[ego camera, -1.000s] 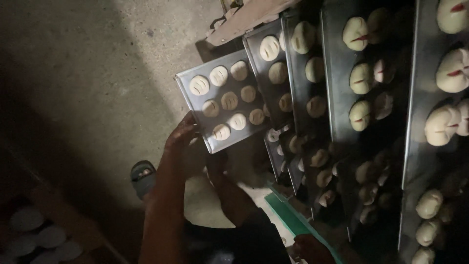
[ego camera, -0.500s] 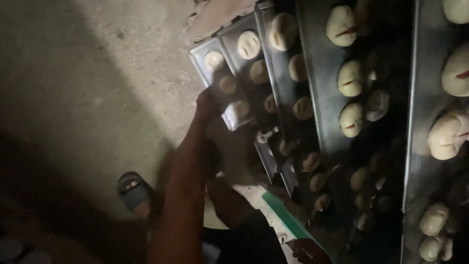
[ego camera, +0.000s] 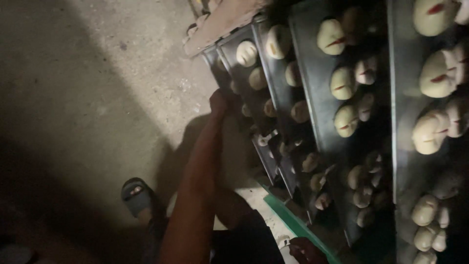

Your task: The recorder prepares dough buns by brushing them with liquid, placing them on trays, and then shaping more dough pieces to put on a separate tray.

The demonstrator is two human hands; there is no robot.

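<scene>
My left hand (ego camera: 220, 101) reaches out at arm's length and presses against the outer edge of a dark metal tray (ego camera: 213, 59), low in a rack. Round pale dough pieces (ego camera: 246, 53) lie just inside that level. The tray sits almost fully under the trays above it. The fingers are hard to make out in the dim light. My right hand (ego camera: 305, 252) shows only partly at the bottom edge, next to a green strip (ego camera: 293, 222); what it holds is hidden.
Higher rack trays (ego camera: 312, 122) carry several scored dough buns (ego camera: 342, 83), with larger ones at the right (ego camera: 435, 73). A wooden board (ego camera: 222, 22) lies above the rack. My sandalled foot (ego camera: 137, 195) stands on the concrete floor (ego camera: 97, 98).
The tray, held out clear of the rack a second ago, has slid in under the other trays. My left arm has stretched forward with it, and the view has shifted closer.
</scene>
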